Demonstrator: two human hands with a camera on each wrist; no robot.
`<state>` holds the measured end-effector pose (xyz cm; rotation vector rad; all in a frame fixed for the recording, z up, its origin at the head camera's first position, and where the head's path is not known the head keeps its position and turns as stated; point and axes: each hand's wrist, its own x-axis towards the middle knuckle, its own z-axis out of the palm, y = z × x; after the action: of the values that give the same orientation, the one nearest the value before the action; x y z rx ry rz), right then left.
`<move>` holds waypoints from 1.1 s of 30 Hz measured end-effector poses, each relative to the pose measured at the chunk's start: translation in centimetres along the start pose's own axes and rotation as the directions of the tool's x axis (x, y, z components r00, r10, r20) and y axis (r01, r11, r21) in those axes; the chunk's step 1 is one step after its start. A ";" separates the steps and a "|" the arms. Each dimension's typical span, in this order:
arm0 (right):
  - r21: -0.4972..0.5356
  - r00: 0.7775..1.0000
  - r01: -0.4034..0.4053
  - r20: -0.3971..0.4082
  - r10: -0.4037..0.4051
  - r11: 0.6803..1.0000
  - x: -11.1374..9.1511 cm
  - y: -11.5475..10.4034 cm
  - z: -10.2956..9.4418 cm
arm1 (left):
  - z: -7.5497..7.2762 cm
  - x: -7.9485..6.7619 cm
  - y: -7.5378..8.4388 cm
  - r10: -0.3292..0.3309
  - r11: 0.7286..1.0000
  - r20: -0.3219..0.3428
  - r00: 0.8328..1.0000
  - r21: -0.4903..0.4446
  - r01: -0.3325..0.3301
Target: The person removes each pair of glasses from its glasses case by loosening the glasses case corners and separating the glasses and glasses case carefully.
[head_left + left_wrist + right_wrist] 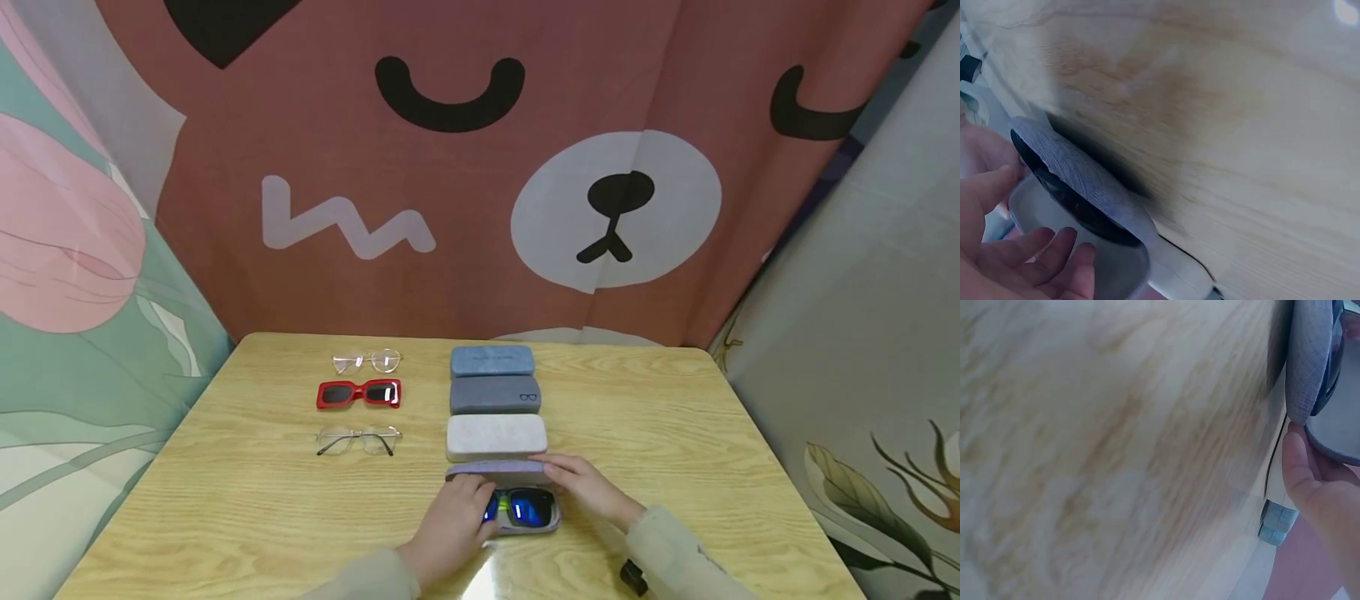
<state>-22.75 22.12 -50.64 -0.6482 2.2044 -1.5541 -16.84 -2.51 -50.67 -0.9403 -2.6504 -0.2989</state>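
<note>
An opened glasses case point(557, 523) with a purplish fabric shell lies near the front of the table, its lid raised at the back. Inside sit dark-framed sunglasses point(531, 507) with blue mirrored lenses. My left hand point(453, 521) is over the case's left end and covers part of the sunglasses. Its fingers point(1054, 247) are loosely bent before the lid's pale lining, with no object visible between thumb and fingers. At the right end, my right hand point(588, 492) holds the case by the lid's edge, also seen in the right wrist view at the case's corner.
Behind stand a white case point(497, 435), a grey case point(495, 395) and a blue case point(492, 361) in a row. To the left lie clear glasses point(367, 361), red sunglasses point(358, 393) and thin-rimmed glasses point(360, 440). A small black object point(633, 577) is by the right sleeve.
</note>
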 end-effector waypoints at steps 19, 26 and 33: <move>0.049 0.997 0.068 0.027 -0.070 0.996 0.0 0.7 0.0 | 1.6 3.9 3.1 -0.152 0.926 0.268 0.951 0.374 0.043; 0.080 0.991 0.118 0.054 -0.123 0.990 -0.1 0.9 -0.1 | 1.8 4.6 3.7 -0.225 0.921 0.277 0.934 0.375 0.110; 0.112 0.988 0.127 0.079 -0.136 0.986 0.0 1.3 -0.4 | 2.3 5.5 3.8 -0.295 0.918 0.355 0.887 0.363 0.160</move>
<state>-23.14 22.77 -51.73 -0.8260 2.0366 -1.6631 -18.90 4.24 -50.52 -0.6294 -3.0607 0.3163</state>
